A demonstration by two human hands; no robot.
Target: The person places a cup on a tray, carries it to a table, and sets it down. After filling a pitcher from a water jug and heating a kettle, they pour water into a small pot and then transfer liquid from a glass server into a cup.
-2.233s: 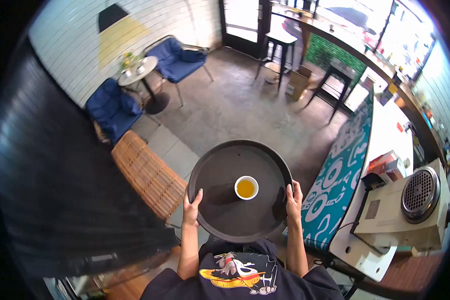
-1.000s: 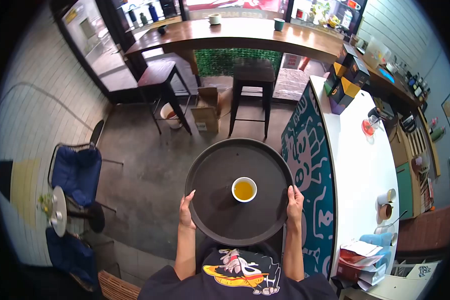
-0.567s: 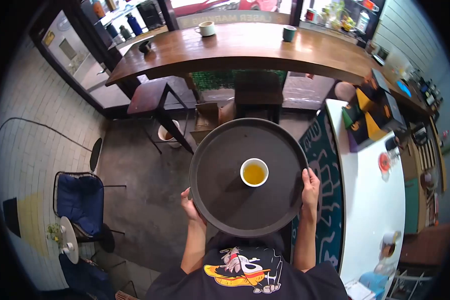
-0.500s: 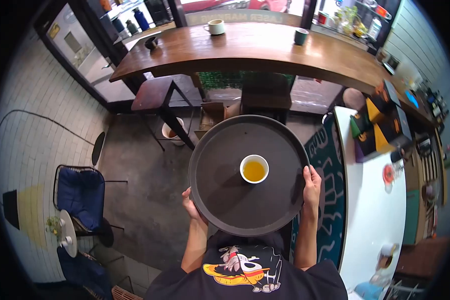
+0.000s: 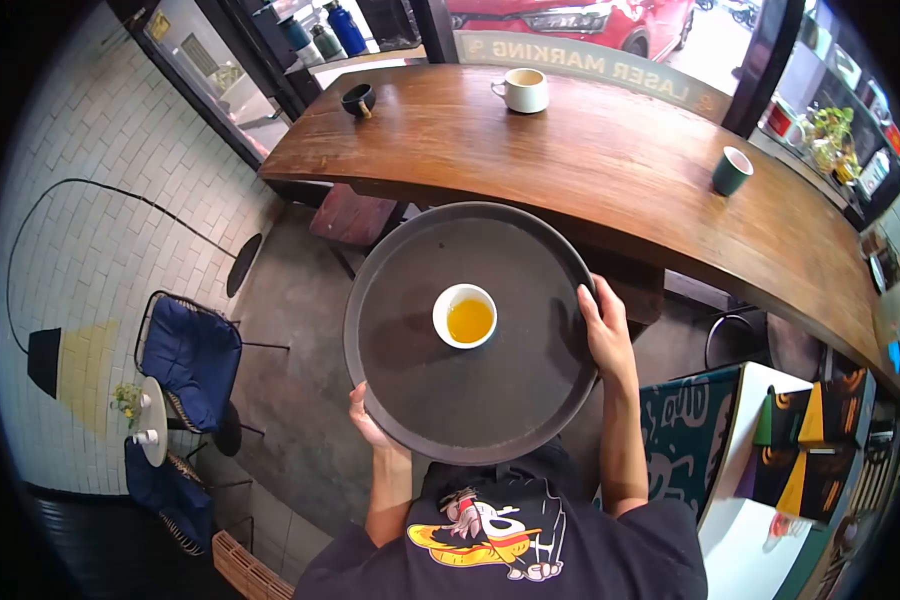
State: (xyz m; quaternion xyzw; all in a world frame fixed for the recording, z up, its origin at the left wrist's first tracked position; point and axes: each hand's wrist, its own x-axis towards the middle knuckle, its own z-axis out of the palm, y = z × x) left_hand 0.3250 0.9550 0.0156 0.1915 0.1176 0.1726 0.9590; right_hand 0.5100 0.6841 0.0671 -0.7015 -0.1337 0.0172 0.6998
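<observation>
A round dark serving tray (image 5: 470, 410) is held level in front of my body. My left hand (image 5: 372, 420) grips its lower left rim, thumb at the edge and the other fingers mostly hidden beneath. On the right side, my right hand (image 5: 608, 328) clasps the rim with the thumb on top; its fingers run along and under the edge. A small white cup (image 5: 464, 316) of yellow liquid stands upright near the tray's middle, and neither hand touches it.
Ahead is a wooden counter (image 5: 450, 130) bearing a white mug (image 5: 525, 91), a black cup (image 5: 358, 99) and a green cup (image 5: 733, 171). A stool (image 5: 355, 215) is under it. Blue-cushioned chairs (image 5: 192, 350) stand left; a white counter (image 5: 745, 530) with boxes (image 5: 810, 440) stands right.
I have moved closer to the wooden counter, which now looks larger, and the white counter has shifted down and right in view. Both hands still hold the tray; the cup stays on it.
</observation>
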